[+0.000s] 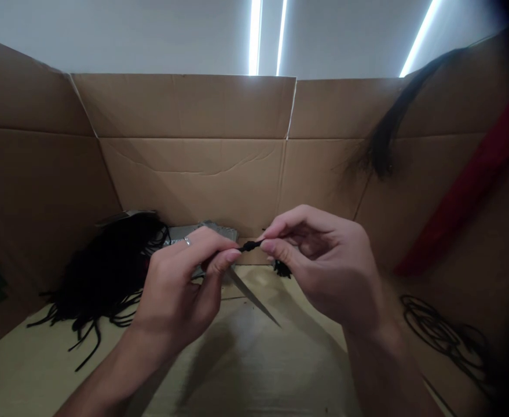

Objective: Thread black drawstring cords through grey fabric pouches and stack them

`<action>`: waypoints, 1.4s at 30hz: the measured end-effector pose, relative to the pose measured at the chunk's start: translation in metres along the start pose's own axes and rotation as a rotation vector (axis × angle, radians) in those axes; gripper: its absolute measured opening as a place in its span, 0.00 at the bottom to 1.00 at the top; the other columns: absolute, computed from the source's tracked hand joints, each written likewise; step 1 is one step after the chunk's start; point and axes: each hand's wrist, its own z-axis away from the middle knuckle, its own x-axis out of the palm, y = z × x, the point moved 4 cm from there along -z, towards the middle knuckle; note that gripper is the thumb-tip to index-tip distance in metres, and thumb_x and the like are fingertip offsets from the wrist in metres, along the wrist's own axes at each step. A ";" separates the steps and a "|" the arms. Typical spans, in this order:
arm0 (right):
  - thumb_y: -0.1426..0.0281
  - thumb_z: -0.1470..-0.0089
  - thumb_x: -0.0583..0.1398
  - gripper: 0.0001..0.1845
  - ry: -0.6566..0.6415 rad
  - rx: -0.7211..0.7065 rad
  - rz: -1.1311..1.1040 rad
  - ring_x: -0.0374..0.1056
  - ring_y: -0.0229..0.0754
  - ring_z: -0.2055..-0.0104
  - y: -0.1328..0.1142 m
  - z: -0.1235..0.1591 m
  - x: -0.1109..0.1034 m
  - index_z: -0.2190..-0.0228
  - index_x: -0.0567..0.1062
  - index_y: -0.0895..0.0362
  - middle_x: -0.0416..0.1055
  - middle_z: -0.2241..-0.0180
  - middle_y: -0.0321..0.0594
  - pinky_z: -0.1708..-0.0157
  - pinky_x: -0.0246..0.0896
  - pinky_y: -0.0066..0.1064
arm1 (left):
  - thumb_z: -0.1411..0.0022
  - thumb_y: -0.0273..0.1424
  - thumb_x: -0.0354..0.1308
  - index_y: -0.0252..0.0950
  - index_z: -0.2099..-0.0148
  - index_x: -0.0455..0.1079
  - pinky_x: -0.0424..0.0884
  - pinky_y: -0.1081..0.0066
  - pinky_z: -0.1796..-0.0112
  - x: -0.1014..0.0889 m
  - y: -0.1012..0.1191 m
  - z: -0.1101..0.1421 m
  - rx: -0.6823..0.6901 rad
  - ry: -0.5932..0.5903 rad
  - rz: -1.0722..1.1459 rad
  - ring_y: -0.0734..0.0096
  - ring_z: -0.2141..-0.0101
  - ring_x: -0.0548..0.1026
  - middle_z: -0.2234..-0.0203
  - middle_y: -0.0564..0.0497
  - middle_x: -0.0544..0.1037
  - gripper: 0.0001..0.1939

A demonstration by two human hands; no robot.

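Between my two hands a short stretch of black cord with a knot (251,246) in it is pulled level. My left hand (185,284), with a ring on one finger, pinches the cord just left of the knot. The thumb and forefinger of my right hand (323,260) pinch it on the right side. A pointed metal blade (254,295) sticks out from under my left hand, slanting down to the right; its other end is hidden by the hand. Part of a black bundle (282,269) shows behind my right hand.
A heap of black cords (102,272) lies on the left of the table (254,370). Grey plastic packaging (176,233) is behind my left hand. Loose coiled black cord (445,333) lies at right. Cardboard walls (193,156) surround the table; dark strands (384,145) and red cloth (462,191) hang at right.
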 end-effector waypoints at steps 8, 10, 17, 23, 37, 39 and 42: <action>0.77 0.46 0.70 0.06 -0.019 -0.004 0.006 0.71 0.32 0.75 -0.010 0.004 -0.002 0.70 0.80 0.56 0.78 0.72 0.34 0.77 0.66 0.21 | 0.28 0.31 0.62 0.36 0.67 0.75 0.66 0.74 0.72 -0.002 -0.016 0.002 -0.187 -0.034 0.289 0.75 0.73 0.72 0.74 0.54 0.77 0.12; 0.77 0.46 0.71 0.06 -0.017 0.031 -0.022 0.70 0.31 0.76 -0.010 0.004 -0.004 0.71 0.80 0.57 0.78 0.73 0.34 0.78 0.66 0.21 | 0.28 0.31 0.63 0.36 0.67 0.76 0.67 0.74 0.71 -0.002 -0.017 0.002 -0.213 -0.047 0.345 0.74 0.72 0.73 0.73 0.53 0.77 0.12; 0.76 0.44 0.70 0.09 -0.153 -0.005 -0.005 0.76 0.35 0.66 -0.002 0.000 -0.005 0.61 0.80 0.56 0.80 0.64 0.36 0.67 0.74 0.23 | 0.28 0.34 0.61 0.35 0.69 0.75 0.64 0.75 0.76 0.003 -0.017 0.003 -0.280 -0.056 0.325 0.75 0.77 0.69 0.78 0.54 0.74 0.15; 0.75 0.42 0.70 0.11 -0.268 -0.297 0.191 0.76 0.34 0.64 -0.004 0.004 0.010 0.57 0.80 0.55 0.81 0.63 0.34 0.61 0.73 0.25 | 0.29 0.32 0.61 0.35 0.68 0.75 0.65 0.75 0.74 0.003 -0.013 0.001 -0.245 -0.101 0.324 0.74 0.75 0.70 0.77 0.53 0.74 0.14; 0.75 0.37 0.65 0.03 -0.260 -0.558 0.522 0.72 0.33 0.70 -0.009 0.013 0.009 0.63 0.80 0.58 0.78 0.71 0.33 0.66 0.67 0.25 | 0.28 0.34 0.59 0.34 0.69 0.76 0.62 0.75 0.75 0.004 -0.013 -0.002 -0.274 -0.257 0.343 0.74 0.76 0.68 0.78 0.53 0.74 0.16; 0.75 0.35 0.63 0.05 -0.298 -0.575 0.619 0.71 0.35 0.71 -0.009 0.016 0.010 0.64 0.80 0.59 0.76 0.72 0.34 0.66 0.65 0.28 | 0.27 0.35 0.57 0.34 0.69 0.75 0.61 0.74 0.75 0.006 -0.014 -0.002 -0.275 -0.288 0.331 0.74 0.76 0.67 0.79 0.53 0.73 0.17; 0.75 0.34 0.61 0.07 -0.309 -0.584 0.662 0.70 0.36 0.71 -0.010 0.018 0.011 0.65 0.79 0.60 0.74 0.73 0.35 0.67 0.63 0.30 | 0.27 0.36 0.57 0.34 0.69 0.74 0.61 0.74 0.75 0.006 -0.015 -0.002 -0.260 -0.300 0.320 0.73 0.76 0.66 0.78 0.53 0.72 0.17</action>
